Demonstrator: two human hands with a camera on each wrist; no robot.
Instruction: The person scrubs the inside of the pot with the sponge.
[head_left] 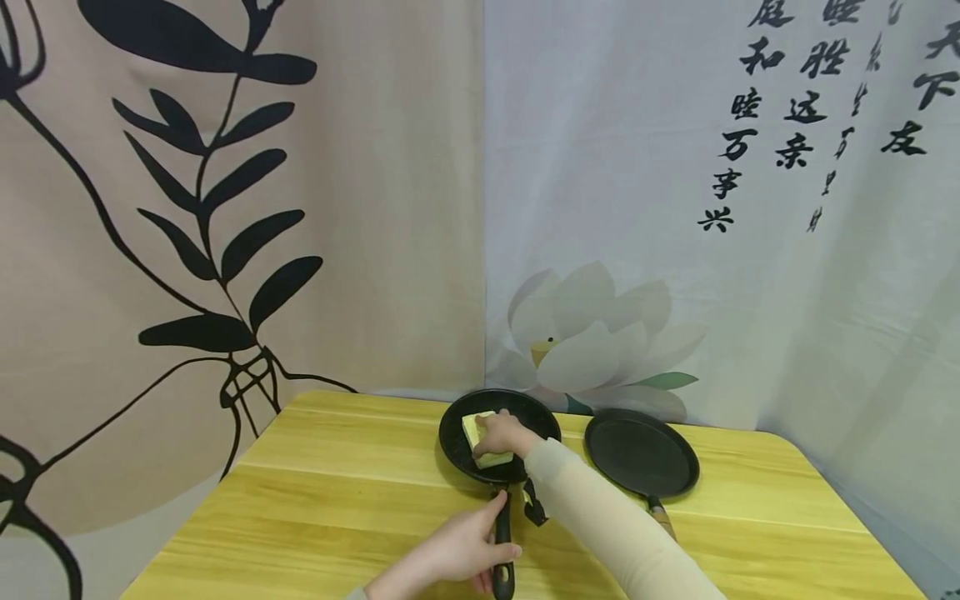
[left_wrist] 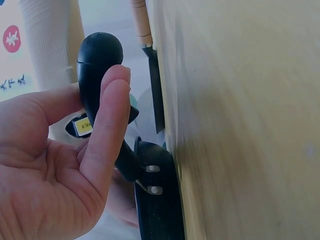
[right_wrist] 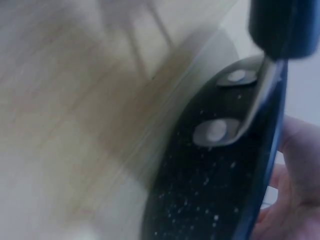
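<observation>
A black frying pan (head_left: pixel 540 423) stands on the wooden table. My left hand (head_left: pixel 474 542) grips its black handle (left_wrist: pixel 92 90), with the thumb laid along the top in the head view. In the left wrist view, the fingers curl beside the handle. Inside the pan is a pale yellow sponge (head_left: pixel 495 459). My right hand (head_left: pixel 504 434) holds the sponge from above against the pan's bottom, thumb and fingers spread across it. The right wrist view shows the pan's speckled outer wall (right_wrist: pixel 200 190) and handle rivets, with part of my right hand beyond the rim; the sponge is hidden there.
A flat black pan (head_left: pixel 642 452) with a wooden handle (head_left: pixel 662 518) lies to the right, its handle partly behind my right forearm. A small black item with a yellow label (left_wrist: pixel 82 126) is at the right wrist. A printed curtain (head_left: pixel 405 208) hangs behind the table (head_left: pixel 337 475).
</observation>
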